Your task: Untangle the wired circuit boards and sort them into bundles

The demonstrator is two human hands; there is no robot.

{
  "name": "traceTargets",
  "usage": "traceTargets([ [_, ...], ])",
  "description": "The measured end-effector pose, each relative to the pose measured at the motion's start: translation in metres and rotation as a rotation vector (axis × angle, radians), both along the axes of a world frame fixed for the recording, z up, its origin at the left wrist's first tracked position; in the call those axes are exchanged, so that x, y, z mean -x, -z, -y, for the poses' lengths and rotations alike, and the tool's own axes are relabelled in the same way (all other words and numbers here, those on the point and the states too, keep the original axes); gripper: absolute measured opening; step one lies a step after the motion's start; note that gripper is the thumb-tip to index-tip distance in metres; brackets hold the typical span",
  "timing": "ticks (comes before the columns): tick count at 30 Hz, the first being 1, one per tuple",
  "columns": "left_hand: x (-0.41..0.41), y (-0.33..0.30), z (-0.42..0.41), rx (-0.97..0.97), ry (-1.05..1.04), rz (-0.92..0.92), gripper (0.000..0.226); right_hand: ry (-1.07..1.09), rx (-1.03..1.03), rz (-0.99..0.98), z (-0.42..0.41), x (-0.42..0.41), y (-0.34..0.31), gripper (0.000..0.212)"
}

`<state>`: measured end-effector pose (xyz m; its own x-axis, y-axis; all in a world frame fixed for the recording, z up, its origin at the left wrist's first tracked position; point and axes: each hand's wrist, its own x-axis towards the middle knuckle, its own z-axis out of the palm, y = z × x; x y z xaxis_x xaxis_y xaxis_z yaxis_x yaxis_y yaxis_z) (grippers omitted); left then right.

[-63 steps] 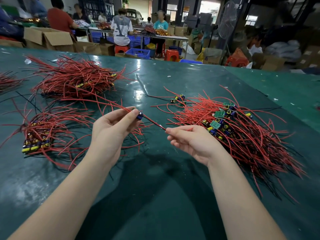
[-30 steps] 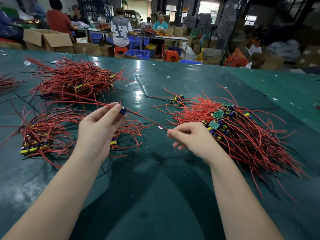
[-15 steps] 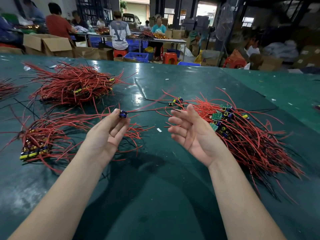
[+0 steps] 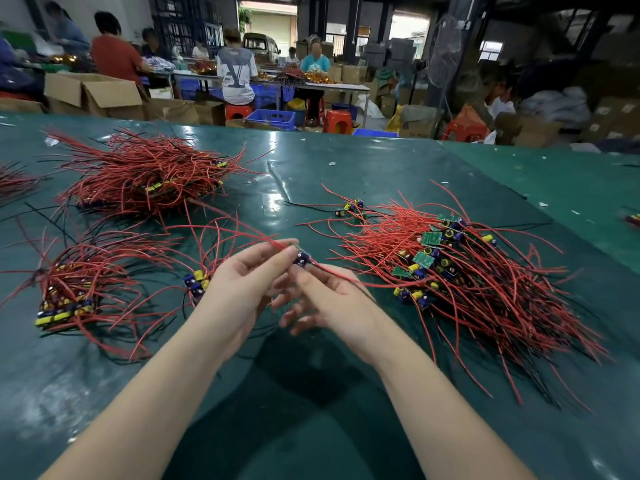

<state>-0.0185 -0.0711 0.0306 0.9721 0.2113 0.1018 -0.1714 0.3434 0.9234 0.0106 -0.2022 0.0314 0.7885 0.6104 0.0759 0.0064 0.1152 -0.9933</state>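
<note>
Board (image 4: 300, 258) pinched in left hand (image 4: 242, 289) fingertips, right hand (image 4: 329, 299) just beside it, seemingly grasping its red wire; tangled pile (image 4: 467, 271) right of board.

Glossy dark-green table covering (image 4: 346, 168): plain, with pale scuffed patches and white light reflections.
Large tangled heap of wired boards (image 4: 467, 271): red leads with some black ones, small bright-green square boards, blue and yellow cylindrical parts.
Far sorted bundle (image 4: 145, 174): mostly red, flecks of yellow.
Near-left sorted bundle (image 4: 69, 292): red leads, yellow and dark-blue parts at one end.
Small dark-blue component (image 4: 300, 258) on a red lead, at the fingertips.
Open brown cardboard box (image 4: 93, 93).
Blue plastic crate (image 4: 273, 118).
Orange-red plastic stool (image 4: 337, 121).
</note>
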Motion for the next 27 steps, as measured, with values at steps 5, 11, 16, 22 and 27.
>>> traceTargets([
  [5,0.0,0.003,0.004,0.007,0.097,0.033,0.032,0.199,-0.144,0.103,0.012,-0.008,-0.013,0.016],
  [11,0.003,0.007,0.007,-0.061,0.179,-0.078,0.029,0.444,-0.4,-0.066,0.038,-0.028,-0.027,0.028],
  [16,0.002,0.01,0.009,-0.085,0.22,-0.095,0.026,0.544,-0.751,-0.259,0.058,-0.041,-0.027,0.028],
  [22,0.003,0.012,0.008,-0.12,0.211,-0.104,0.021,0.679,-0.76,-0.227,0.068,-0.053,-0.021,0.025],
  [27,0.002,0.013,0.009,-0.17,0.215,-0.108,0.021,0.72,-0.554,-0.117,0.063,-0.052,-0.02,0.019],
])
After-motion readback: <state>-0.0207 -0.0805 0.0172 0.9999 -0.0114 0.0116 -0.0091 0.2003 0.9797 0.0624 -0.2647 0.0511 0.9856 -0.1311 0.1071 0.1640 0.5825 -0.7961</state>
